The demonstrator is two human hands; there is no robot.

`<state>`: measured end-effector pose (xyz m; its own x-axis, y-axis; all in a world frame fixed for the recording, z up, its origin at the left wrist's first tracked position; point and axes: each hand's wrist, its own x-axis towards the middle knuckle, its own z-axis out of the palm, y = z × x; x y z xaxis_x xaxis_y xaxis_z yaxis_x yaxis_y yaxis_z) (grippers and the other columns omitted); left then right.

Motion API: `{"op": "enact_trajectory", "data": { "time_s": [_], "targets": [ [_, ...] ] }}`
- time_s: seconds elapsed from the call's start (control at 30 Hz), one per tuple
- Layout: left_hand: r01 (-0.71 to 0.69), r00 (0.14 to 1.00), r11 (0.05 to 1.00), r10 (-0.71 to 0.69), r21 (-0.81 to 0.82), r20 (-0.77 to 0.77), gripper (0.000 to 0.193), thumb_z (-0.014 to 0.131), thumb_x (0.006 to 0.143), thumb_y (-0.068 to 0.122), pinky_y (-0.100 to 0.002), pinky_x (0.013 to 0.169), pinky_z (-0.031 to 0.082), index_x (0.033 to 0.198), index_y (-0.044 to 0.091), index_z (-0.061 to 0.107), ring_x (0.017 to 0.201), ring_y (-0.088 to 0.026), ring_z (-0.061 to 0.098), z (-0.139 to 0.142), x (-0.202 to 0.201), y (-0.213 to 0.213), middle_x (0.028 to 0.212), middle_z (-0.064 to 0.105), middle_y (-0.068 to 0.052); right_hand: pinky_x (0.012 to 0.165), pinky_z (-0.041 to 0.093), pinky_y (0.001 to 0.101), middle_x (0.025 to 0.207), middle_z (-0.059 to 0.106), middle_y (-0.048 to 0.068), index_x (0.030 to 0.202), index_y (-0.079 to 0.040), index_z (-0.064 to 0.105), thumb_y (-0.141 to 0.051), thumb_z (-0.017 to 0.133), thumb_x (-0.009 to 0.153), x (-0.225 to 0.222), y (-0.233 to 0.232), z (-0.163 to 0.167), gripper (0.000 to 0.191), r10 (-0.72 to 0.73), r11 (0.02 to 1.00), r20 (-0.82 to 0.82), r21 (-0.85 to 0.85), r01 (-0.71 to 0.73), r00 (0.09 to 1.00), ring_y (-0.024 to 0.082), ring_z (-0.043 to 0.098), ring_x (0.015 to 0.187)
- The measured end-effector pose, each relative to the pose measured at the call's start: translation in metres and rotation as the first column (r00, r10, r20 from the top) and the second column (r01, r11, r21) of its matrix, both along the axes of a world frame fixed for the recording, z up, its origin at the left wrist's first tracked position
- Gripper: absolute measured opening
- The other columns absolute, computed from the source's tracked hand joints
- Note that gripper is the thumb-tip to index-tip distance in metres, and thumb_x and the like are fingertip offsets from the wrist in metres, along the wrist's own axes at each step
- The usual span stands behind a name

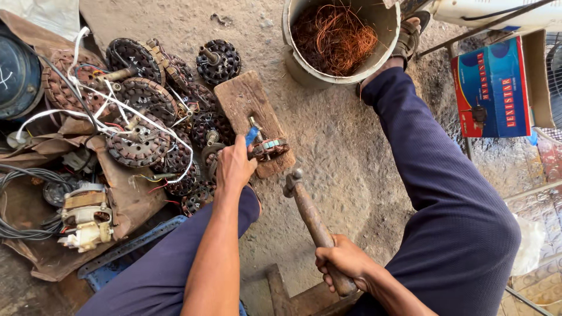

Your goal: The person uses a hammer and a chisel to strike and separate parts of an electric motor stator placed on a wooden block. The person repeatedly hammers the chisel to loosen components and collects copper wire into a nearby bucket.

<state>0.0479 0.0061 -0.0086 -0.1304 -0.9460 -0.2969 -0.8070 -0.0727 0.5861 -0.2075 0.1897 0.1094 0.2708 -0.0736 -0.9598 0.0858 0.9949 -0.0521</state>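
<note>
Both hands are closed: the left hand grips a blue-handled chisel on the wooden block mid-frame, the right hand wraps a hammer lower down.

The left arm is reaching forward from the lower middle of the view, bare from the elbow down, forearm running nearly straight up the picture. The left hand is lying knuckles-up with its back to the camera, fingers curling downward and closing around something slim; the thumb is pointing toward the right. The right arm is coming in from the lower right, bent at the elbow, with the wrist angling to the left. The right hand is wrapping fist-like around a handle, knuckles facing left and up, thumb folding over the fingers. Both hands are sitting well apart, the left farther forward.
</note>
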Motion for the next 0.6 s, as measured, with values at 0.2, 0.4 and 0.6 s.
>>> {"op": "enact_trajectory", "data": {
  "time_s": [0.2, 0.4, 0.6],
  "targets": [
    [-0.080, 0.993, 0.992, 0.089, 0.101, -0.082, 0.023, 0.077, 0.102, 0.026, -0.050, 0.078, 0.054, 0.107, 0.007, 0.065, 0.085, -0.036, 0.072, 0.037, -0.012, -0.030, 0.086, 0.073, -0.020, 0.039, 0.052, 0.0412, 0.066, 0.057, 0.013, 0.085, 0.005, 0.052, -0.007, 0.062, 0.086, -0.001, -0.003, -0.001, 0.015, -0.001, 1.000, -0.018, 0.008, 0.001, 1.000, 0.023, 0.059, 0.045],
    [-0.056, 0.970, 0.956, 0.120, 0.289, -0.209, 0.018, 0.073, 0.091, 0.032, -0.041, 0.074, 0.055, 0.103, 0.020, 0.079, 0.082, -0.029, 0.075, 0.051, -0.032, -0.036, 0.090, 0.078, -0.011, 0.040, 0.053, 0.0413, 0.066, 0.056, 0.013, 0.086, 0.005, 0.054, -0.006, 0.062, 0.085, 0.001, -0.002, -0.001, 0.014, -0.005, 1.000, -0.020, -0.004, 0.005, 1.000, 0.024, 0.059, 0.045],
    [-0.021, 0.931, 0.995, 0.054, 0.094, -0.360, 0.020, 0.072, 0.094, 0.028, -0.037, 0.073, 0.056, 0.107, 0.014, 0.075, 0.084, -0.026, 0.077, 0.050, -0.022, -0.026, 0.090, 0.077, -0.012, 0.040, 0.053, 0.0413, 0.067, 0.056, 0.012, 0.085, 0.004, 0.054, -0.009, 0.061, 0.086, 0.002, 0.001, -0.008, 0.015, 0.000, 1.000, -0.033, 0.004, 0.001, 0.999, 0.024, 0.059, 0.046]
  ]
}}
